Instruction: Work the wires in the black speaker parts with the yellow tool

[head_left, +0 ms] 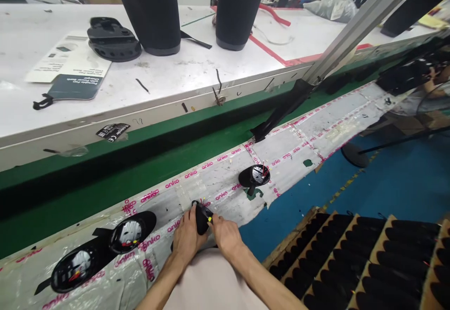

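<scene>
Close to my body, my left hand [188, 232] is closed around a black cloth-covered housing [202, 218] with thin wires at its far end. My right hand [227, 235] grips a slim black tool with yellow marks [207, 214], its tip against the housing; its exact kind is hard to make out. To the left lie two similar black housings, one nearer [75, 268] and one farther [130, 232], showing glossy openings with coloured wires inside. Another black housing [255, 175] with red wires sticking up sits beyond my right hand.
A plastic-covered strip printed in pink [218, 174] runs beneath the work. Behind it, a white shelf [158, 76] carries tall black cylinders [154, 15], a black moulded part [112, 40] and printed cards [75, 85]. Cartons of black pieces [355, 254] stand at lower right.
</scene>
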{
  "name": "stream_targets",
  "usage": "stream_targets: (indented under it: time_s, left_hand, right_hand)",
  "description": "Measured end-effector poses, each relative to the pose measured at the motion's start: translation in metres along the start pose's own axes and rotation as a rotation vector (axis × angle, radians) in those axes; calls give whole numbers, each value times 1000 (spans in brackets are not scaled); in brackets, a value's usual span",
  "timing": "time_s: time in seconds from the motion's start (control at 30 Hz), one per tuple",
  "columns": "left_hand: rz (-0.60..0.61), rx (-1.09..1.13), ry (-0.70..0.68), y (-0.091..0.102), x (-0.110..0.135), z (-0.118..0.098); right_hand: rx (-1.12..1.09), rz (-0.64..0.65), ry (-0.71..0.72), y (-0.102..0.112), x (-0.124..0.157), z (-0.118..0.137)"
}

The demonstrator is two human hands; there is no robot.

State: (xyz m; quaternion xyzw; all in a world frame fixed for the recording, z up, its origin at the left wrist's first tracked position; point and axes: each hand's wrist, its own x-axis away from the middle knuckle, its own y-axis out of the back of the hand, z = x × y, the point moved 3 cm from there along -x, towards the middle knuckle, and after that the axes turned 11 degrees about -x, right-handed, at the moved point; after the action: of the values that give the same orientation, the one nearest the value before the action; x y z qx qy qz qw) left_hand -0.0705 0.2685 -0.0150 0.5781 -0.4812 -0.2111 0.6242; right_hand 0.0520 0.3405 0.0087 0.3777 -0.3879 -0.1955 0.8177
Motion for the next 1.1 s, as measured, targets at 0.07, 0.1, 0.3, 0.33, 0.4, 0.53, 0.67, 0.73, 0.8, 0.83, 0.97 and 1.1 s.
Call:
stream_targets:
  time_s: [0.07, 0.1, 0.3, 0.33, 0.4, 0.53, 0.67, 0.73, 0.8, 0.83, 0.97, 1.1]
  left_hand:
    - [23, 11, 29, 3, 0, 0]
    - [29, 11, 34, 4, 0, 0]
    - [-4, -17, 33, 5, 3, -4]
    - [-8, -23, 32, 4, 3, -4]
    - [-16, -30, 26, 3, 3, -4]
    - [-31, -34, 10, 2, 3, -5]
    - [-24, -60, 7, 2, 3, -6]
    - [-20, -65, 6, 3, 3, -6]
    - [-14, -67, 5, 3, 3, -6]
    - [-6, -69, 4, 4, 3, -6]
    - [27, -74, 0, 4, 3, -6]
    - [36, -76, 1, 3, 2, -5]
  right_hand:
    - [-14, -32, -28, 0, 8, -3]
    - [-22, -46, -46, 0, 11, -4]
    - [-51, -62, -53, -2, 16, -5]
    - [-54, -62, -51, -2, 15, -4]
    - [-58, -59, -49, -2, 13, -3]
    - [-53, -38, -44, -4, 12, -1]
    - [-40, -30, -40, -7, 11, -3]
    - [-35, -29, -35, -8, 11, -3]
    - [-27, -32, -32, -8, 11, -4]
    - [-23, -34, -31, -9, 11, -4]
    - [-3, -46, -24, -11, 11, -5]
    - [11, -49, -15, -14, 10, -7]
